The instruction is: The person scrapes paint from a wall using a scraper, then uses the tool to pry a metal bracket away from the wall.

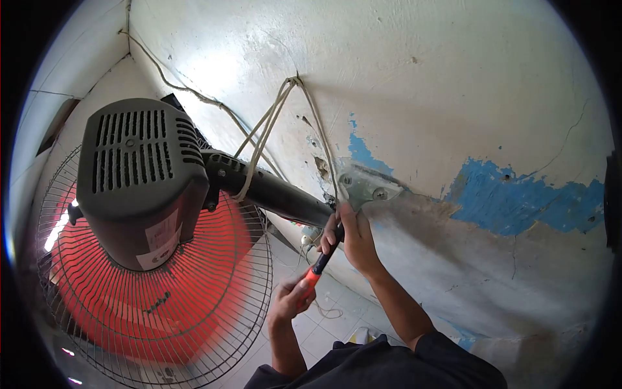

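Observation:
A wall-mounted fan with a dark grey motor housing (139,178), orange blades and a wire grille (162,311) hangs from a black arm (278,191) fixed to a metal wall bracket (366,185). My left hand (293,299) grips the orange handle of a screwdriver (319,267). My right hand (353,236) is closed around the screwdriver's dark shaft, right below the bracket where the arm meets the wall. The tool's tip is hidden behind my fingers.
Pale cords (269,126) hang from a nail in the white wall and loop around the fan arm. Patches of blue paint (518,201) show on the wall. Far below lie floor tiles (324,324) and a loose cable.

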A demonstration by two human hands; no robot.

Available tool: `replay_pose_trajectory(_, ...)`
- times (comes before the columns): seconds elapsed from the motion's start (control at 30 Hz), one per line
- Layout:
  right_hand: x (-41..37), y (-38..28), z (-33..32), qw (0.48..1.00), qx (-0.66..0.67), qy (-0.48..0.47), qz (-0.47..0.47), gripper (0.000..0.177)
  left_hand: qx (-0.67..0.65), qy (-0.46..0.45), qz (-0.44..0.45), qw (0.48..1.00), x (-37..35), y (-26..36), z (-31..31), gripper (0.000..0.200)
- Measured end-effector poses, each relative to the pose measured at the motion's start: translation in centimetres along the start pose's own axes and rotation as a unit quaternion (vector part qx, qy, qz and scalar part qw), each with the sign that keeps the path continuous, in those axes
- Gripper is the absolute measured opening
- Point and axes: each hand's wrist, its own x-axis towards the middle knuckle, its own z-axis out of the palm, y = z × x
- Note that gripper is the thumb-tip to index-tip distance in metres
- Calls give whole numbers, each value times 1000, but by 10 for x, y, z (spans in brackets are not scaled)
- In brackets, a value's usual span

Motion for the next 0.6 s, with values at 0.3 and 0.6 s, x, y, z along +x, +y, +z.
replay_pose_trajectory(0.3, -1, -13, -1, 1000, -17, -16, -20, 37, -28, -19, 10, 999, 10, 6, 2, 45)
replay_pose_trajectory(0.6, -4, -26, 0, 1000, -15, -14, -4, 39, -29, -10, 0, 1000, 6, 5, 8, 50)
